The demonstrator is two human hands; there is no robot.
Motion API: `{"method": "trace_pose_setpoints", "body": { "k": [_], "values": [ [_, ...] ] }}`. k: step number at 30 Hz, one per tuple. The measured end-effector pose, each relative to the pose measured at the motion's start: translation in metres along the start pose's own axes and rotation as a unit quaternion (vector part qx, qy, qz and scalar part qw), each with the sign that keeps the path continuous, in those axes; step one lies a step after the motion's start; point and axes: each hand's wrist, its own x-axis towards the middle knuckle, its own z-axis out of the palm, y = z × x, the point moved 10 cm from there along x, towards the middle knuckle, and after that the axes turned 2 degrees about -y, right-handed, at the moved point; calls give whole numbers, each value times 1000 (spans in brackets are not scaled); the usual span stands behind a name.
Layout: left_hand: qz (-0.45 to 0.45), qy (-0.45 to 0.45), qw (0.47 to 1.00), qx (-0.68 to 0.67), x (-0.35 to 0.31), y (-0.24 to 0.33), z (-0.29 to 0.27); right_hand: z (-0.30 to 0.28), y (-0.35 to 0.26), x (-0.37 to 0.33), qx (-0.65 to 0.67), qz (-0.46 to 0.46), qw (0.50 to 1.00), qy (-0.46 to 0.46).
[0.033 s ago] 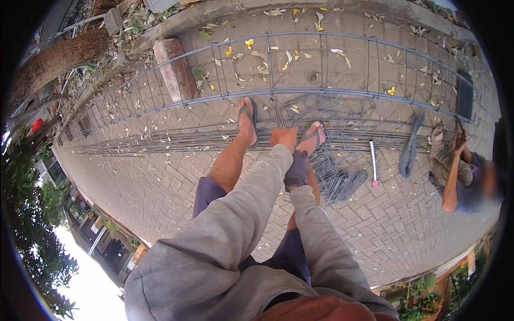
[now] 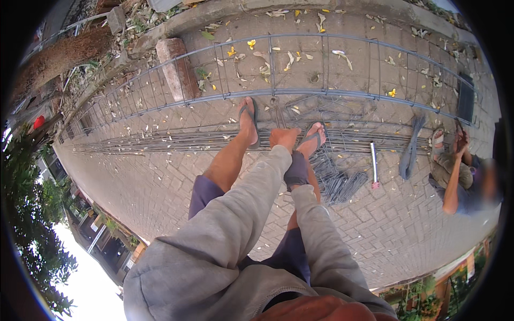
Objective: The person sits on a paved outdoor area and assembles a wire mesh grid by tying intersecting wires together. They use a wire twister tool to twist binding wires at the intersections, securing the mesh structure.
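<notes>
Steel rebar bundle under left hand.

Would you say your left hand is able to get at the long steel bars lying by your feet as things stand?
Probably yes: the left hand is stretched out bare just above the steel bars, between the two sandalled feet, and nothing lies between them. Whether it already touches them cannot be told.

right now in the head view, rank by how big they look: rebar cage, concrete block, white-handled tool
1. rebar cage, spans most of the paving
2. concrete block
3. white-handled tool, thinnest; about as long as the block looks, so the last two are close.
</notes>
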Motion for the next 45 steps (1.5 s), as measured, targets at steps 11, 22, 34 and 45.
{"method": "trace_pose_setpoints", "body": {
  "k": [11, 22, 34, 45],
  "values": [
    [-11, -83, 966, -245, 15, 9, -3, 58, 18, -7, 406, 196, 836, -313],
    [512, 137, 848, -17, -74, 126, -141, -11, -51, -74, 230, 169, 922, -261],
    [253, -47, 886, -386, 51, 134, -195, -176, -252, 72, -483, 53, 872, 64],
    [23, -211, 931, -298, 66, 35, -32, -147, -328, 279, -638, 46, 766, -71]
  ]
}}
